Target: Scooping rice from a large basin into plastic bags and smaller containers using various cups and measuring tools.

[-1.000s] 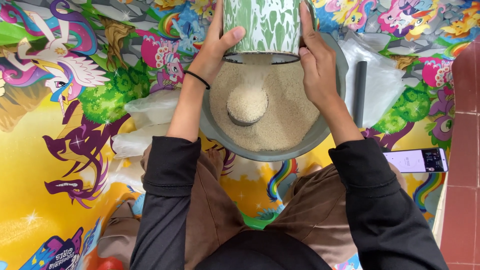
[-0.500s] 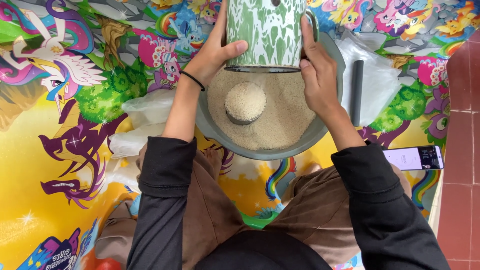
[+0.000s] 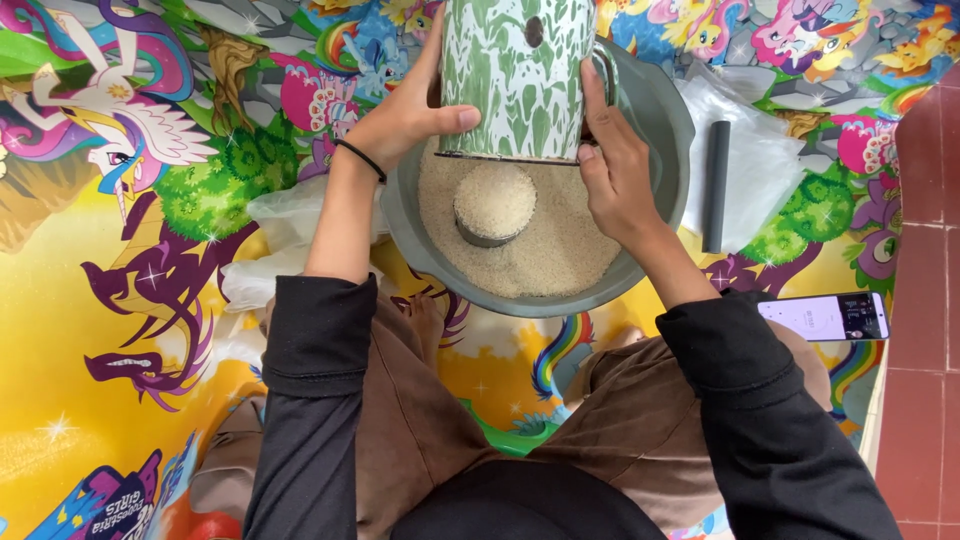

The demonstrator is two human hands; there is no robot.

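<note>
A large green-and-white marbled enamel mug (image 3: 520, 75) is held between both hands, tipped over a grey basin (image 3: 660, 130). My left hand (image 3: 405, 110) clasps its left side, thumb across the rim. My right hand (image 3: 615, 165) grips the right side by the handle. The basin holds pale uncooked rice (image 3: 565, 250). A small tin cup (image 3: 492, 205), heaped level with rice, stands in the grain just below the mug's mouth. The mug's inside is hidden.
I sit cross-legged on a bright cartoon-printed mat (image 3: 120, 300). A dark cylinder (image 3: 715, 185) lies on clear plastic bags (image 3: 760, 150) right of the basin. More plastic (image 3: 270, 240) lies left. A phone (image 3: 825, 315) rests by my right knee, next to red tiles (image 3: 925, 300).
The mug has come slightly down and nearer over the basin, and the whole scene has shifted a little downward in view. Both hands keep their hold.
</note>
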